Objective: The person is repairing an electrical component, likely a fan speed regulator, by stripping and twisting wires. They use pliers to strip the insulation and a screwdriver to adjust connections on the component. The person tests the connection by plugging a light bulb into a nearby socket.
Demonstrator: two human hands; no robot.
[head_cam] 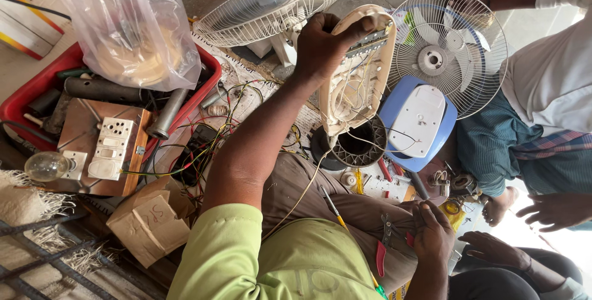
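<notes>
On a cluttered repair floor, among fans and loose wiring: gripping a cream fan base housing [357, 84] open side up, with the left hand [320, 44] clenched around its upper rim, thumb beside the push-button switch strip [369, 42]. Raised above the lap, just over a black ribbed ring [357, 146] and close beside a blue-and-white fan base [419, 121]. Resting low on the brown trousers, the right hand [431, 232], fingers curled; cannot tell whether gripping anything, with red-handled pliers [380, 257] just beside and a yellow-handled screwdriver [333, 209] lying near on the thigh. Trailing from the housing down to the lap, a pale lead [308, 186]. Probably best handled by holding the shell at the rim only, clear of the thin wires inside, tilting the opening toward the eyes, and leaving slack in the lead so that nothing pulls at the switch strip. Worth bracing the housing against the knee before bringing a tool in, since a one-handed hold looks likely to wobble. At left, a red tray [18, 99] of parts, a wooden switchboard [105, 146] with a clear bulb [46, 165]; at right, a co-worker's hand [555, 210] near a white table fan [450, 47].
</notes>
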